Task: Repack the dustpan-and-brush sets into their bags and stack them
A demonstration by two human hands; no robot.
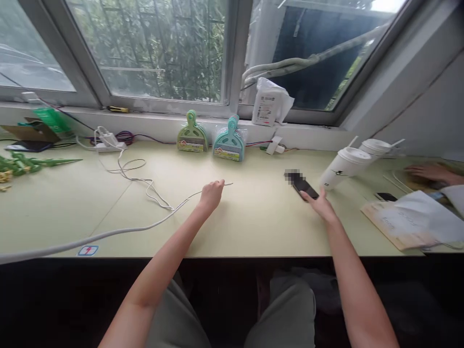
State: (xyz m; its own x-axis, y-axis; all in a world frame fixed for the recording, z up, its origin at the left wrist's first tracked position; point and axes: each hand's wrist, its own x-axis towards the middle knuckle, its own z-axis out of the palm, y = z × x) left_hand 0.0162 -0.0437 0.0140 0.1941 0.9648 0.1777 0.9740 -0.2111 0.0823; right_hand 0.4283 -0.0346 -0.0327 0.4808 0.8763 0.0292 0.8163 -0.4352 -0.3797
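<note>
My left hand (212, 194) is closed around a thin white cable (195, 194) above the middle of the table. A short end of the cable sticks out to the right of my fingers, and the rest trails left. My right hand (321, 205) grips the lower end of a dark smartphone (306, 187), which is tilted with its upper end toward the window. Just beyond that hand stands a white lidded cup (342, 169) with a straw. A second white cup (375, 147) is behind it.
Two small dustpan sets, one green (192, 137) and one teal (230, 142), lean by the window wall. A power strip (108, 145) with cords lies at the back left. At right, another person's hand (431, 172) rests near a paper bag (384, 222). The table's front edge (217, 256) is close to me.
</note>
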